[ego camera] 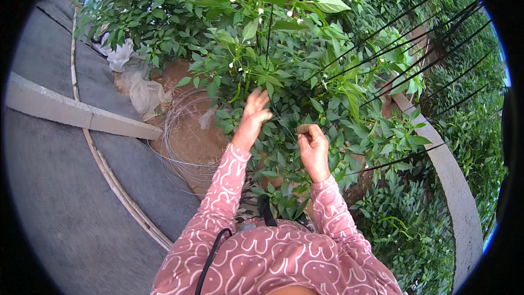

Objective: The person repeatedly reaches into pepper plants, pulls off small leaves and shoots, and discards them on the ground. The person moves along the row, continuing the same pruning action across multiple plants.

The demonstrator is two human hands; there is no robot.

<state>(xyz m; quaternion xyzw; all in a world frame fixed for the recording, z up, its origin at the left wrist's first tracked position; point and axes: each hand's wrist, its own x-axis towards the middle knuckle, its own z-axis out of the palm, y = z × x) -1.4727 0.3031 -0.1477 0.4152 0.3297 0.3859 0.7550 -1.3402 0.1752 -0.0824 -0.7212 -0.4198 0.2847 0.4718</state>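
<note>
Pepper plants [286,76] with white flowers and green leaves stand before me. My left hand [254,116] reaches into the leaves with its fingers apart, a little blurred, and I see nothing held in it. Just to its right, my right hand [313,143] has its thumb and forefinger pinched on the end of a thin string [284,123], which slants up towards the leaves by my left hand. A dark upright cord [269,35] runs up through the plant above my left hand. A slim green pepper [237,92] hangs near my left fingertips.
Coiled wire [168,139] lies on bare soil at left, beside crumpled plastic film [141,90]. A concrete post [82,110] and a bamboo pole [106,170] cross grey sheeting [61,184]. Dark cords [393,47] slant across the right, near a curved-looking concrete beam [450,172].
</note>
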